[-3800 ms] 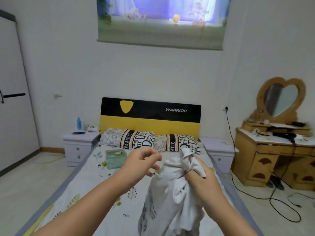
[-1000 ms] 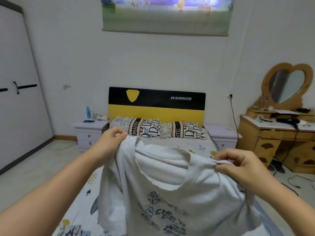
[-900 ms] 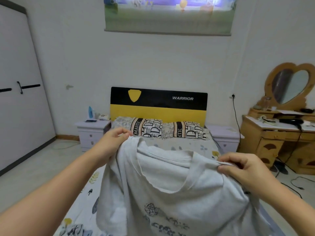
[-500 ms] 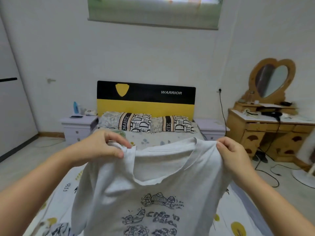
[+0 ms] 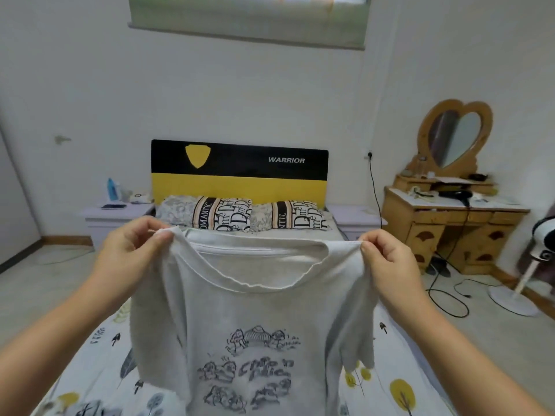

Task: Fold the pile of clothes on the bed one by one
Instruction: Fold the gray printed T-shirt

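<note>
A light grey T-shirt [image 5: 255,310] with a dark printed drawing on its chest hangs spread out in the air over the bed [image 5: 399,382]. My left hand [image 5: 132,250] pinches its left shoulder and my right hand [image 5: 387,259] pinches its right shoulder. The neckline faces me and the sleeves droop at both sides. The shirt hides the middle of the bed, and no pile of clothes shows.
Two patterned pillows [image 5: 240,214] lie against a black and yellow headboard [image 5: 240,172]. White nightstands [image 5: 114,214] flank the bed. A wooden dressing table [image 5: 450,223] with a heart-shaped mirror stands right, with cables [image 5: 447,298] and a white fan [image 5: 537,265] on the floor.
The bunched shirt has been opened out; both hands moved apart to its shoulders and lifted it, so it now hangs flat with the print facing me.
</note>
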Demonstrator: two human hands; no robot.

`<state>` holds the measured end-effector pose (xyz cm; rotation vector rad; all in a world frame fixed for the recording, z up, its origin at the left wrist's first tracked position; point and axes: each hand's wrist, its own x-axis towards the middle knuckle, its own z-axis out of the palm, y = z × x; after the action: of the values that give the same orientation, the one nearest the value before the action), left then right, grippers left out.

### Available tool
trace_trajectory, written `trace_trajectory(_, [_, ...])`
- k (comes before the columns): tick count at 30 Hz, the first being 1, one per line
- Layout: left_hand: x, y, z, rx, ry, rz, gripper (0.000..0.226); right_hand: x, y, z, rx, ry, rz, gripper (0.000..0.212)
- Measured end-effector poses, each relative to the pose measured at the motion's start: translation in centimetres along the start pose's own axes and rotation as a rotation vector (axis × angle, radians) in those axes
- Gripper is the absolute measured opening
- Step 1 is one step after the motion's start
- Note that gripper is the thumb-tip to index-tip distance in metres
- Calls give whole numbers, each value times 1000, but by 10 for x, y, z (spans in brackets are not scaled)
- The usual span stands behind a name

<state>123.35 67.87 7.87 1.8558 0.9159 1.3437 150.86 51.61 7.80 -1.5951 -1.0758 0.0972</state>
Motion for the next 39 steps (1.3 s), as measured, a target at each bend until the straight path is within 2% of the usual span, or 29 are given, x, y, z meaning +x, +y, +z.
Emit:
trace_trajectory(3, [-8,20,2,137,104,131,21,-5,-11,-5,-167,51,-122,28])
trace_trajectory(5, [-9,34,-2,233,113,186,18,-8,-24,-14,-275,54,-189,26])
trace_trajectory(11, [0,66,-35,283,-49,105,16,-10,-71,-44,-482,15,-304,11])
trace_trajectory(14, [4,83,-49,290,-20,182,25,-5,-85,-58,-494,62,-369,11])
trace_trajectory(17, [13,96,-61,294,21,288,30,15,-77,-77,-557,156,-423,34])
trace_trajectory(18, [17,96,-59,270,31,301,26,23,-76,-77,-521,163,-412,35])
trace_trajectory(20, [24,86,-49,235,23,311,23,33,-86,-61,-435,96,-342,20])
trace_trajectory(22, [29,62,-30,247,-39,258,22,43,-73,-36,-440,-10,-272,12])
trace_trajectory(24, [31,20,-8,306,-132,158,19,46,-38,-6,-535,-125,-132,15])
trace_trajectory(29, [6,-111,38,462,-373,-146,22,28,103,65,-590,-395,146,24])
trace_trajectory(31, [-14,-158,55,507,-471,-248,21,8,152,89,-600,-489,226,20])
trace_trajectory(35, [-43,-237,85,521,-573,-399,23,-22,229,131,-623,-599,340,14])
trace_trajectory(39, [-52,-297,111,601,-609,-442,12,-32,280,163,-585,-656,427,15])
